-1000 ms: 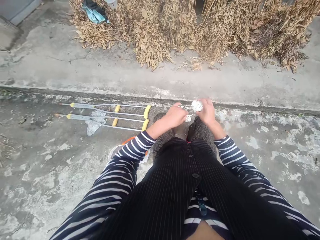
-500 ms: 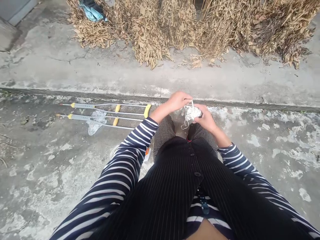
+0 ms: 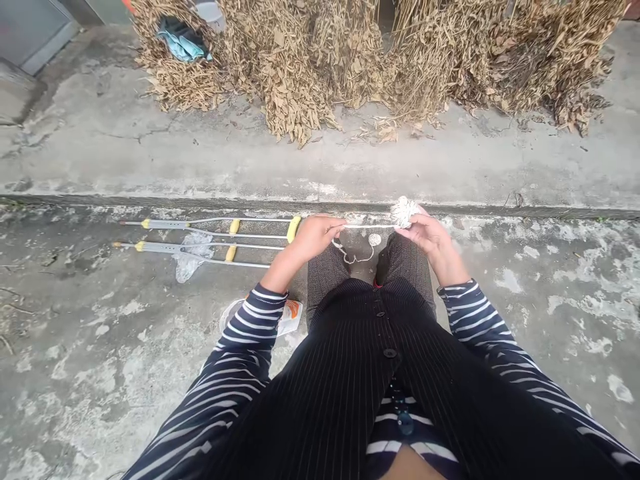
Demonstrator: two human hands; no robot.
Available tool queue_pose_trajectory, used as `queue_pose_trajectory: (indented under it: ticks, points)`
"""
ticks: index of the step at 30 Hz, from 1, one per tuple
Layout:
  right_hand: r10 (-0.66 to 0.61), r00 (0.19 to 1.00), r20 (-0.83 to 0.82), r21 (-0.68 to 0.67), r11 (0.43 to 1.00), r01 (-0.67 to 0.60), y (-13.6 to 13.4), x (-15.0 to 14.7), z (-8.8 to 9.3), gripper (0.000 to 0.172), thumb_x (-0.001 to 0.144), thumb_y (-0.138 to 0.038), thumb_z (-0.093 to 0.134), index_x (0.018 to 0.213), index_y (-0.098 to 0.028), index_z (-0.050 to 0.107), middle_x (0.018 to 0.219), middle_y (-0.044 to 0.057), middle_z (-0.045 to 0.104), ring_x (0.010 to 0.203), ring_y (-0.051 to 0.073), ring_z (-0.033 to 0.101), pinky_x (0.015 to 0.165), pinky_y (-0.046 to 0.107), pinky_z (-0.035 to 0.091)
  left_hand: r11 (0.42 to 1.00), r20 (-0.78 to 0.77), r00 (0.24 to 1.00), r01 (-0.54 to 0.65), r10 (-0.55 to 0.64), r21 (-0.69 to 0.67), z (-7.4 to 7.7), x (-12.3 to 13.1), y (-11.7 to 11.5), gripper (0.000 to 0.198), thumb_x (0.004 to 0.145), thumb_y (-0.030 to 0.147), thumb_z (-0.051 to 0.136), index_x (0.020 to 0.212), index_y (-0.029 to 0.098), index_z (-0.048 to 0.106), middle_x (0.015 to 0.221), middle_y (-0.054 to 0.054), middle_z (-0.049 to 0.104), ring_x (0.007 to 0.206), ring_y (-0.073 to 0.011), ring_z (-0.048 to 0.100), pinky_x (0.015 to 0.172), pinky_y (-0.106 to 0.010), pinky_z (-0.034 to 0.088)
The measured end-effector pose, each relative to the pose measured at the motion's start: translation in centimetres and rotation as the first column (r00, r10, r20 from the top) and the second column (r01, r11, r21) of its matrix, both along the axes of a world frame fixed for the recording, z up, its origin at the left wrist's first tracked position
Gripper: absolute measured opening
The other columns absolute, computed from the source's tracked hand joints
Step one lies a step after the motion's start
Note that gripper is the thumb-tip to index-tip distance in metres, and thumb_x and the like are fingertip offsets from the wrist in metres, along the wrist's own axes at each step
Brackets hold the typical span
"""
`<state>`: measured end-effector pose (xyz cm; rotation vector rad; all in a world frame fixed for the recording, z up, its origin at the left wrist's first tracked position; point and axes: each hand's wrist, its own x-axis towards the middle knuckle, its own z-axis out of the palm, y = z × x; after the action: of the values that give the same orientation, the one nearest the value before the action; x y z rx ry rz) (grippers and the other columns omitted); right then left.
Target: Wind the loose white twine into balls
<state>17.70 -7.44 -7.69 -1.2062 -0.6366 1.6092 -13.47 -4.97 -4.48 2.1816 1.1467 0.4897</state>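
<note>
My left hand (image 3: pixel 316 238) pinches a white cord (image 3: pixel 370 227), which runs straight and level across to a bundle of white cord (image 3: pixel 405 212). That bundle is held in the fingers of my right hand (image 3: pixel 431 241), above my right knee. From below my left hand a loose, wavy length of cord hangs down and leads to a small white ball (image 3: pixel 375 240) between my legs. Whether the small ball rests on the ground is hard to tell.
Two crutches (image 3: pixel 215 241) with yellow pads lie at the left over a clear plastic bag (image 3: pixel 190 257). A white and orange packet (image 3: pixel 290 316) is near my left forearm. Ahead, a concrete step (image 3: pixel 250 167) carries dried plants (image 3: pixel 300 73) and a blue cloth (image 3: pixel 184 47).
My hands have moved apart, the left one to the left and the right one rightward with the bundle. The cord between them is now stretched out, and the small ball has come into view.
</note>
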Motion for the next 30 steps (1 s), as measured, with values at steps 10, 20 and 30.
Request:
queue_pose_trajectory:
  ticks: [10, 20, 30]
  points:
    - [-0.042, 0.992, 0.123, 0.153, 0.988, 0.023, -1.1, 0.4, 2.2, 0.065, 0.059, -0.017, 0.077, 0.121, -0.034, 0.065, 0.108, -0.003, 0.071, 0.095, 0.020, 0.069, 0.095, 0.055, 0.064, 0.991, -0.120, 0.987, -0.091, 0.102, 0.094, -1.0, -1.2, 0.2, 0.030, 0.095, 0.038, 0.052, 0.087, 0.023, 0.077, 0.078, -0.004, 0.075, 0.081, -0.0212, 0.068, 0.077, -0.028, 0.047]
    - [-0.080, 0.941, 0.329, 0.258, 0.966, -0.009, -0.6, 0.3, 2.2, 0.068, 0.064, -0.015, 0.075, 0.130, -0.031, 0.067, 0.139, 0.003, 0.057, 0.098, 0.022, 0.068, 0.081, 0.048, 0.069, 0.979, -0.216, 0.960, -0.148, 0.176, 0.142, -0.7, -2.1, -0.5, 0.033, 0.096, 0.036, 0.049, 0.084, 0.024, 0.077, 0.077, -0.005, 0.076, 0.076, -0.0231, 0.069, 0.071, -0.030, 0.045]
    - [-0.137, 0.303, 0.943, 0.241, 0.909, -0.341, 0.6, -3.9, -0.2, 0.075, 0.066, -0.009, 0.066, 0.140, -0.017, 0.056, 0.130, 0.018, 0.068, 0.108, 0.040, 0.067, 0.098, 0.058, 0.053, 0.858, -0.308, 0.923, 0.343, -0.232, 0.382, 4.0, 4.1, -3.3, 0.030, 0.098, 0.019, 0.045, 0.093, 0.020, 0.074, 0.078, -0.002, 0.072, 0.079, -0.0151, 0.065, 0.118, -0.041, 0.038]
